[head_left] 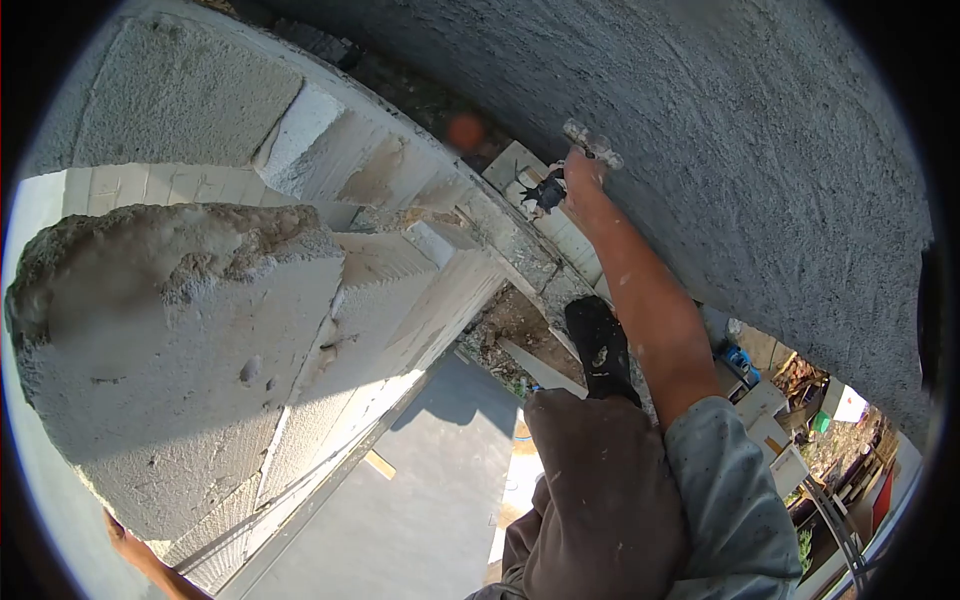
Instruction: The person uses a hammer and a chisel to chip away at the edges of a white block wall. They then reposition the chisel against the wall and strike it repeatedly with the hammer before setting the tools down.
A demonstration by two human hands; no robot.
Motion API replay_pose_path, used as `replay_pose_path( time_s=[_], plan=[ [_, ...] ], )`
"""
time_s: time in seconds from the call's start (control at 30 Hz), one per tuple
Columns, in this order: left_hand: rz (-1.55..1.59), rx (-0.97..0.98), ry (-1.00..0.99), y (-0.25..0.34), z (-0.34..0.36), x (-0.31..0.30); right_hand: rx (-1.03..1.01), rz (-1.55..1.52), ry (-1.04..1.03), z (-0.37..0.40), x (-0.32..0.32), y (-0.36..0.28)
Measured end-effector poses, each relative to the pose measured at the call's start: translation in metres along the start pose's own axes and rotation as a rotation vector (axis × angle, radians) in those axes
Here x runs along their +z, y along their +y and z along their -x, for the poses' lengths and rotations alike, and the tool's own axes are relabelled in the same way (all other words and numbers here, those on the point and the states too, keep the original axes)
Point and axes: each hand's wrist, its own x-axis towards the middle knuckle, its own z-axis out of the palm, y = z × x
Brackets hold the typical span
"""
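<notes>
Trowel (593,142), atop right hand (582,172) grip, against wall (760,150)

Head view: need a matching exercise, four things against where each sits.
Things:
1. trowel
2. black shoe
3. big pale block
4. grey sleeve

Places:
A. lower right, speckled
B. left foreground, top crusted with mortar
C. in the right hand, against the plastered wall
D. mid-frame, below the trowel

Pairs: 1-C, 2-D, 3-B, 4-A.
</notes>
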Motion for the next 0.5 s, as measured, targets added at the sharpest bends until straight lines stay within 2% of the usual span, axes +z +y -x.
replay_pose_path(
  time_s=[0.1, 0.17, 0.23, 0.33, 0.43, 0.5],
  plan=[
    [0.023, 0.051, 0.012, -0.014, -0.006, 0.004, -0.161, 0.627, -0.104, 0.025, 0.016, 0.042],
    [0.009, 0.07, 0.017, -0.003, -0.002, 0.008, -0.09, 0.682, -0.227, 0.023, 0.015, 0.038],
    [0.002, 0.066, 0.018, 0.027, 0.006, 0.006, 0.17, 0.358, -0.413, 0.023, 0.008, 0.04],
    [0.058, 0.097, 0.064, 0.023, 0.006, 0.009, 0.178, 0.256, -0.393, 0.042, 0.003, 0.022],
    [0.058, 0.017, -0.03, 0.017, 0.003, 0.001, 0.124, 0.058, -0.289, 0.031, -0.006, 0.007],
    [0.078, 0.037, -0.024, -0.002, -0.005, -0.001, 0.054, -0.059, -0.092, -0.011, -0.014, 0.007]
  ],
)
